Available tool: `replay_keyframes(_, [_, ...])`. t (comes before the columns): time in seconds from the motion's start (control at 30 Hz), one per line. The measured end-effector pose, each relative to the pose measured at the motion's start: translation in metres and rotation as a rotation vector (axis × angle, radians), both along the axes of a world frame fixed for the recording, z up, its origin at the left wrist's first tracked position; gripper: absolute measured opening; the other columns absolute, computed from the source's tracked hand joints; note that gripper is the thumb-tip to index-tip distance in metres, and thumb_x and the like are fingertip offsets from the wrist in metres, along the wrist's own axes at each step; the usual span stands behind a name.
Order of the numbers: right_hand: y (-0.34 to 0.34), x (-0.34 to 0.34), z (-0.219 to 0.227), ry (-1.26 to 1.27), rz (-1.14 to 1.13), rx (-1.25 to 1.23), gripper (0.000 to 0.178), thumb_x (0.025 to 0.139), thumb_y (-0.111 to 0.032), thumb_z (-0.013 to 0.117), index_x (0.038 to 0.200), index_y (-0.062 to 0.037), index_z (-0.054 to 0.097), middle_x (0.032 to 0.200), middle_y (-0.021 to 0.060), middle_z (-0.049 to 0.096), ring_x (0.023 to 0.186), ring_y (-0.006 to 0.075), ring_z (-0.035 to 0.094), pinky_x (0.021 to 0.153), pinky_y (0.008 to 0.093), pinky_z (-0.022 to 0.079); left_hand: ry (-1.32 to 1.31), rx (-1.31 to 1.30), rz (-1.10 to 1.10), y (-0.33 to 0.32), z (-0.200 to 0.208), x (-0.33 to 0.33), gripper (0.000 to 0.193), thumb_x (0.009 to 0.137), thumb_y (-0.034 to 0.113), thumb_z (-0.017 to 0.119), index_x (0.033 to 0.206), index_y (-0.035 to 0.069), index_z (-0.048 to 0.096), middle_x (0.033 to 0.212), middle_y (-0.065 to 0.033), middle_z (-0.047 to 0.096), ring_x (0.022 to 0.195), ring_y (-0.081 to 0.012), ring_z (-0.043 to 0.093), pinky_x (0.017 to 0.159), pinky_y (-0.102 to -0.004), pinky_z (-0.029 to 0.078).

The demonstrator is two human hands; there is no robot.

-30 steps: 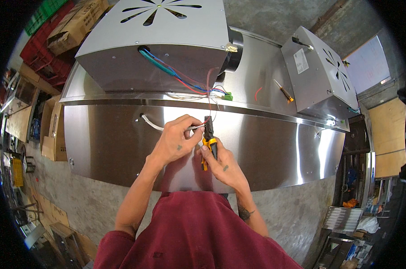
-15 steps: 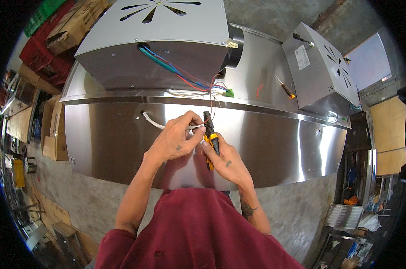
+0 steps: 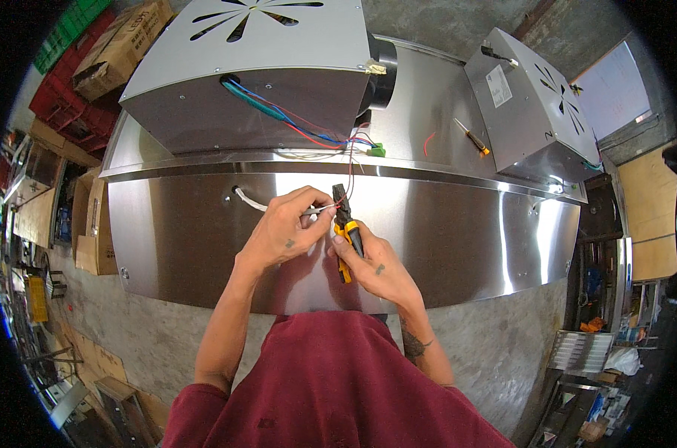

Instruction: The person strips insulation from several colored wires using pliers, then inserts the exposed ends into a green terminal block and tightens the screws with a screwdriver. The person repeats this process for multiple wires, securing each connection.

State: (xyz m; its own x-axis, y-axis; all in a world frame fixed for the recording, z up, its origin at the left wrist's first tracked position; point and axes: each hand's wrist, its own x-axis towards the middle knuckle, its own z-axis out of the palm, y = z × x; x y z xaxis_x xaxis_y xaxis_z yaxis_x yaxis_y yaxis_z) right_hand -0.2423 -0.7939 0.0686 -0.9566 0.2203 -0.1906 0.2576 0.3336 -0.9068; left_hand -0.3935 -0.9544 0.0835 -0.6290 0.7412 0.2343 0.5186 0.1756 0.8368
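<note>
My left hand [image 3: 287, 224] is closed, pinching the end of a white cable [image 3: 250, 200] that comes out of a hole in the steel panel. Thin wires meet at my left fingertips. My right hand [image 3: 379, 267] wraps round the handles of black-and-yellow pliers [image 3: 351, 237]. The pliers' dark jaws point away from me, close beside the left fingertips. A thin red-brown wire [image 3: 351, 175] runs down from the bundle to the jaws. Whether the jaws grip it is too small to tell. The blue and red wire bundle [image 3: 293, 121] leaves the big grey metal box and ends near a green connector [image 3: 376, 151].
The big grey box [image 3: 241, 112] with petal-shaped slots stands on the steel sheet, a black round duct [image 3: 384, 75] at its side. A second grey box [image 3: 529, 119] stands at right, near a screwdriver [image 3: 476, 142] and a red wire scrap [image 3: 428, 143]. Cartons [image 3: 118, 52] and red crates lie far left.
Both hands stay together at the wires, with the pliers shifted slightly left in the picture. The whole view has moved a little. Both hands keep their hold.
</note>
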Motion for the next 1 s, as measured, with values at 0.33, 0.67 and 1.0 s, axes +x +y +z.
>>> replay_keyframes(0.33, [0.001,0.001,0.006,-0.046,0.024,-0.038,0.045,0.114,-0.04,0.057,0.122,0.0044,0.061,0.08,0.0203,0.072,0.074,0.0357,0.074,0.071,0.0485,0.054,0.008,-0.001,-0.016,0.0,-0.001,-0.002,0.018,0.101,0.015,0.076,0.104,-0.003,0.074,0.088,-0.0093,0.073,0.062,-0.0136,0.056,0.058,-0.0328,0.045])
replay_keyframes(0.67, [0.0,0.0,0.004,-0.045,0.024,0.071,0.046,0.115,-0.041,0.057,0.123,0.0037,0.056,0.078,0.0178,0.069,0.073,0.0331,0.072,0.069,0.049,0.054,0.026,0.06,-0.019,0.0,-0.009,-0.003,0.017,0.1,0.014,0.076,0.105,-0.003,0.074,0.088,-0.0077,0.073,0.062,-0.0123,0.054,0.057,-0.0322,0.044])
replay_keyframes(1.0, [-0.014,-0.008,-0.007,-0.041,-0.139,-0.06,0.039,0.113,-0.038,0.065,0.118,0.0,0.06,0.076,0.0149,0.069,0.071,0.0239,0.072,0.064,0.04,0.053,-0.006,0.004,-0.04,-0.004,-0.005,-0.004,0.018,0.1,0.015,0.075,0.105,-0.002,0.074,0.091,-0.0084,0.073,0.064,-0.0133,0.056,0.059,-0.0332,0.045])
